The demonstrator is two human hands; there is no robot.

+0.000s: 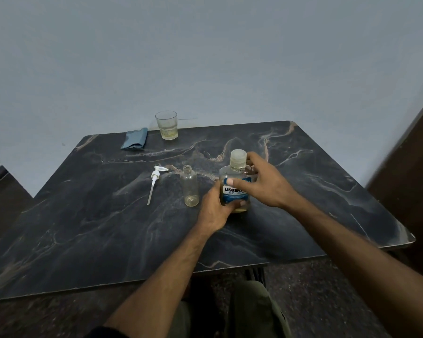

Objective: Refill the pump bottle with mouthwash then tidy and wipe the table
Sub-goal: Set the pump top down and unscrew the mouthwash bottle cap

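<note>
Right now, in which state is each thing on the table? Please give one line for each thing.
Listerine mouthwash bottle: upright, capped, nearly empty, held by both hands.
Left hand: grips the bottle's lower part.
Right hand: holds the bottle's upper part.
Small clear pump bottle: upright, open, almost empty.
White pump head: removed, lying flat.
Drinking glass: upright, a little yellowish liquid.
Blue cloth: folded, unused.
</note>
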